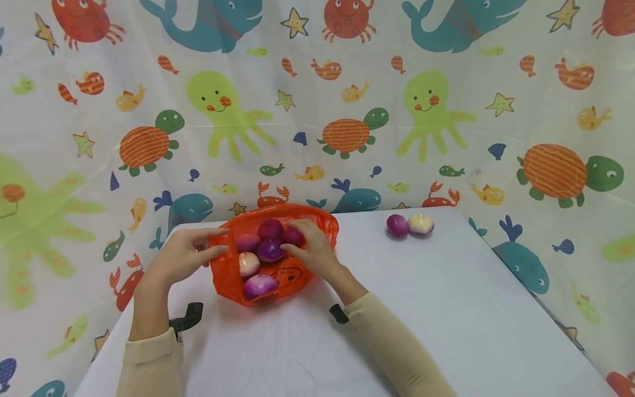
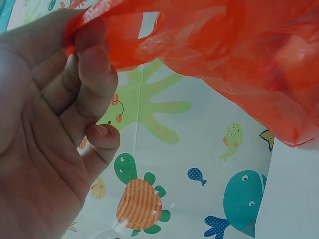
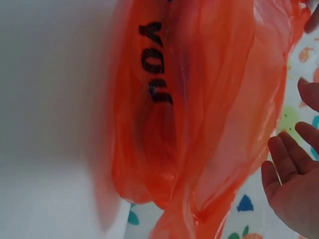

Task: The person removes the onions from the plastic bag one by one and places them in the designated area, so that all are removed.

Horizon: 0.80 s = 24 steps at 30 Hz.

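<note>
- On the left, our left hand (image 1: 179, 256) pinches the left rim of the orange plastic bag (image 1: 229, 275); the wrist view shows its fingers (image 2: 92, 74) curled round the film.
- The bag sits open on the white table (image 1: 446, 309), towards its back left, with several purple and pale onions (image 1: 270, 249) inside.
- Our right hand (image 1: 312, 248) rests on the bag's right edge beside the onions; we cannot tell whether it grips anything.
- Far right, two loose onions (image 1: 409, 225) lie touching on the table, well apart from the bag.
</note>
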### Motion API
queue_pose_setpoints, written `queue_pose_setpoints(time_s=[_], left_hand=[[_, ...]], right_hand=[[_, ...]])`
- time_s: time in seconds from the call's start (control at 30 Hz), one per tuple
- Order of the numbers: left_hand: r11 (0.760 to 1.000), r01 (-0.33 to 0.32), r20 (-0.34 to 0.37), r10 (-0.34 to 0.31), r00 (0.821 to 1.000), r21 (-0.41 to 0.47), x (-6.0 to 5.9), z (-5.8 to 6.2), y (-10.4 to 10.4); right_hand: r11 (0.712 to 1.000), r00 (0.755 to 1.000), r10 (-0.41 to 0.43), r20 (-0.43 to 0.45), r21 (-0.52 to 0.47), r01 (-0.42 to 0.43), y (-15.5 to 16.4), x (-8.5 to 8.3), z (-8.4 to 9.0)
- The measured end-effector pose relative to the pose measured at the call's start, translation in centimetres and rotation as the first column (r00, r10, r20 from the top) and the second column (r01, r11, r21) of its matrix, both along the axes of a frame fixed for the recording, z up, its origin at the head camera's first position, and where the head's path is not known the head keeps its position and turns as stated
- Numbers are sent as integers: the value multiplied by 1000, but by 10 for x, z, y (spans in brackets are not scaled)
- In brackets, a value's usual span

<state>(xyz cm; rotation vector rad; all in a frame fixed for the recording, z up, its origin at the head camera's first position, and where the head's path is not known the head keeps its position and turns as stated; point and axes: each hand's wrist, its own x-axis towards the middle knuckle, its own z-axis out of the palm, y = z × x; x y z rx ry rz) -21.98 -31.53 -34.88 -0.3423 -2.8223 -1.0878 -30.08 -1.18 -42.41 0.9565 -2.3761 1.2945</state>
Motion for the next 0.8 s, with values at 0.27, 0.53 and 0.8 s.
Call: queue_pose_setpoints(time_s=[0.27,0.53,0.8], left_hand=[[1000,-3,3,3,1000,-7,-1,0,-1],[1000,-1,4,1,1000,-13,-4,-1,-2],[1000,10,5,-10,1000,-6,-6,-1,-3]], right_hand=[[997,997,69,43,44,-71,-13,9,-6],[988,996,66,56,137,-73,-24,15,-11],[966,985,81,151,233,-115,-33,21,-16]])
